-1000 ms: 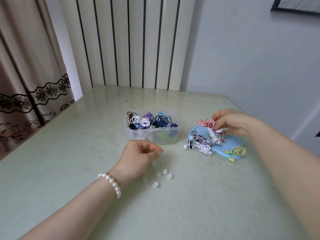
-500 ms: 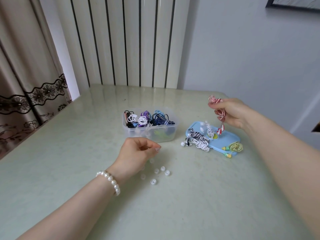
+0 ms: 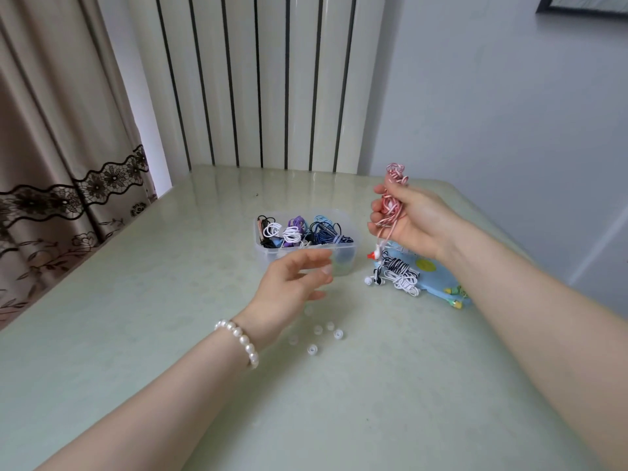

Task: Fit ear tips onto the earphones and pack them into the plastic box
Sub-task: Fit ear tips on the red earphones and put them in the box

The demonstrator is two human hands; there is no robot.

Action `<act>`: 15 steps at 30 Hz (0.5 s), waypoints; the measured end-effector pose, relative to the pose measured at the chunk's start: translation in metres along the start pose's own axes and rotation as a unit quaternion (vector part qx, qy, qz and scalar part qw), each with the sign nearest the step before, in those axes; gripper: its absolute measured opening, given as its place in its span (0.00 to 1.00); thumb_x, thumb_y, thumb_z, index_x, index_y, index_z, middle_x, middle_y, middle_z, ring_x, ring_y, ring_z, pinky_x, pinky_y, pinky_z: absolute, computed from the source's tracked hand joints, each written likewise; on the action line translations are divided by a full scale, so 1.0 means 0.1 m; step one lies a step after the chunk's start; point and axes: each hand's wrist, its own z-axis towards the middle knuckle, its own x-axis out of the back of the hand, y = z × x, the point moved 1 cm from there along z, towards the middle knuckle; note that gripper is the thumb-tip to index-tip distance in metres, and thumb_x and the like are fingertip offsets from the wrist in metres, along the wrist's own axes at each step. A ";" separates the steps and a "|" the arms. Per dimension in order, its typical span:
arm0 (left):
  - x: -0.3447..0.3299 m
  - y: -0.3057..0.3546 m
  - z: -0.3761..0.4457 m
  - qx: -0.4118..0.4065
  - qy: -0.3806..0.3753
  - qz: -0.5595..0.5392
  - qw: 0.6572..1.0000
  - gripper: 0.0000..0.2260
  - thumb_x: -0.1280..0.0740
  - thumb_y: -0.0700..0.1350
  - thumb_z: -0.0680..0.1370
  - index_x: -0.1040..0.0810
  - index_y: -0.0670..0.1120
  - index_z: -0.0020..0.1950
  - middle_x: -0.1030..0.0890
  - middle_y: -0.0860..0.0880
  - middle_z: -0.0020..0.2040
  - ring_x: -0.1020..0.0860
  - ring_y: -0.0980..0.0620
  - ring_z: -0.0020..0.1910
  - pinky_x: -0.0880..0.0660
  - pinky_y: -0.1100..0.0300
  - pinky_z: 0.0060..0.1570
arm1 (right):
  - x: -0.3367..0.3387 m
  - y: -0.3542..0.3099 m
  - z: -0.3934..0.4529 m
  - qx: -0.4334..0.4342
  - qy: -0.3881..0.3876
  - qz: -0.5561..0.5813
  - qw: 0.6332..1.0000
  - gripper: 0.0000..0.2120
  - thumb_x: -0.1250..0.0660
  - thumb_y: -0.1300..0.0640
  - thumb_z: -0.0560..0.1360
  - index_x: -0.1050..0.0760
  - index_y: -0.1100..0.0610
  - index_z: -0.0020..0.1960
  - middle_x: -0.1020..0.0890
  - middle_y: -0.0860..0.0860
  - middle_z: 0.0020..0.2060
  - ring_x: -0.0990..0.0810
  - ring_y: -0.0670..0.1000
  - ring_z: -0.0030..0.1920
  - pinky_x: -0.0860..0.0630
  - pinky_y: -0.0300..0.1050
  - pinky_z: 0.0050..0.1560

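Pink-striped earphones [image 3: 390, 205] are clenched, bundled, in the right hand [image 3: 413, 220], raised above the table [image 3: 136, 334] beside the plastic box [image 3: 343, 256]. The left hand [image 3: 292, 283] is released, holding nothing. One dangling earbud [image 3: 373, 254] should be steadied, and an ear tip [image 3: 338, 334] pinched and pressed on squarely.

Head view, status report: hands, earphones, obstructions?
Right hand grips pink-striped earphones, raised. Left hand open, above loose ear tips. Plastic box open; nothing blocking.

No legible text, brand, number or sign can be made out. A yellow round sticker [image 3: 425, 265] is seen on the blue lid [image 3: 438, 283], but nothing on it can be read.
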 end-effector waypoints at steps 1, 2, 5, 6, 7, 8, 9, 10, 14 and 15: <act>-0.02 0.01 0.00 0.015 -0.013 -0.035 0.999 0.10 0.36 0.38 0.76 0.23 0.50 0.54 0.22 0.48 0.55 0.21 0.51 0.49 0.22 0.56 0.50 | -0.07 0.04 -0.04 -0.012 -0.017 0.030 0.999 0.10 0.41 0.52 0.78 0.30 0.58 0.43 0.25 0.53 0.27 0.26 0.50 0.25 0.23 0.43 0.31; -0.04 0.03 0.00 0.037 -0.026 -0.073 0.996 0.11 0.37 0.39 0.77 0.24 0.50 0.57 0.23 0.48 0.57 0.22 0.50 0.51 0.23 0.53 0.53 | -0.14 0.07 -0.09 -0.022 -0.034 0.055 0.998 0.11 0.41 0.52 0.78 0.29 0.58 0.43 0.25 0.54 0.28 0.25 0.50 0.26 0.22 0.44 0.32; -0.07 0.05 -0.02 0.099 -0.070 -0.182 0.976 0.14 0.40 0.39 0.78 0.27 0.47 0.62 0.23 0.46 0.54 0.23 0.45 0.54 0.27 0.47 0.56 | -0.36 0.17 -0.24 -0.036 -0.058 0.122 0.990 0.10 0.41 0.54 0.78 0.29 0.59 0.42 0.26 0.55 0.30 0.24 0.51 0.27 0.20 0.46 0.34; -0.08 0.05 -0.03 0.112 -0.085 -0.216 0.966 0.15 0.40 0.38 0.77 0.27 0.45 0.62 0.23 0.45 0.52 0.23 0.44 0.53 0.26 0.46 0.56 | -0.41 0.21 -0.29 -0.038 -0.056 0.149 0.987 0.10 0.41 0.56 0.78 0.29 0.59 0.40 0.26 0.55 0.30 0.23 0.51 0.27 0.20 0.47 0.36; -0.07 0.05 -0.04 0.122 -0.099 -0.246 0.956 0.14 0.41 0.37 0.76 0.27 0.43 0.61 0.22 0.44 0.51 0.22 0.42 0.51 0.25 0.47 0.54 | -0.44 0.24 -0.34 -0.038 -0.053 0.171 0.983 0.10 0.41 0.59 0.78 0.29 0.60 0.39 0.26 0.55 0.29 0.22 0.51 0.28 0.20 0.48 0.38; -0.07 0.06 -0.05 0.130 -0.111 -0.267 0.948 0.13 0.41 0.36 0.76 0.26 0.41 0.59 0.21 0.42 0.50 0.20 0.43 0.48 0.23 0.49 0.51 | -0.46 0.27 -0.38 -0.034 -0.049 0.180 0.982 0.09 0.41 0.61 0.77 0.30 0.60 0.38 0.25 0.55 0.28 0.21 0.52 0.28 0.20 0.49 0.40; -0.07 0.05 -0.06 0.141 -0.116 -0.278 0.943 0.11 0.43 0.34 0.77 0.26 0.39 0.57 0.20 0.41 0.48 0.18 0.45 0.44 0.21 0.52 0.47 | -0.45 0.30 -0.41 -0.024 -0.044 0.175 0.983 0.09 0.41 0.64 0.77 0.30 0.59 0.38 0.24 0.55 0.28 0.20 0.52 0.29 0.20 0.49 0.42; -0.07 0.05 -0.06 0.154 -0.115 -0.278 0.941 0.11 0.43 0.32 0.77 0.25 0.38 0.55 0.19 0.41 0.45 0.18 0.47 0.40 0.20 0.55 0.43 | -0.43 0.31 -0.44 -0.011 -0.038 0.162 0.986 0.08 0.42 0.66 0.76 0.30 0.59 0.39 0.24 0.54 0.27 0.20 0.52 0.30 0.20 0.49 0.43; -0.08 -0.01 -0.11 0.198 -0.124 -0.259 0.937 0.09 0.43 0.30 0.76 0.23 0.34 0.48 0.19 0.40 0.39 0.18 0.51 0.34 0.19 0.61 0.37 | -0.22 0.39 -0.54 0.044 -0.001 0.036 0.998 0.11 0.39 0.74 0.71 0.31 0.58 0.40 0.24 0.51 0.25 0.22 0.51 0.28 0.22 0.46 0.37; -0.10 -0.03 -0.12 0.203 -0.133 -0.254 0.936 0.08 0.42 0.30 0.76 0.23 0.33 0.47 0.19 0.40 0.39 0.18 0.51 0.34 0.20 0.61 0.38 | -0.17 0.41 -0.59 0.059 -0.003 -0.028 0.998 0.12 0.36 0.74 0.68 0.30 0.58 0.39 0.25 0.50 0.25 0.25 0.50 0.28 0.25 0.45 0.35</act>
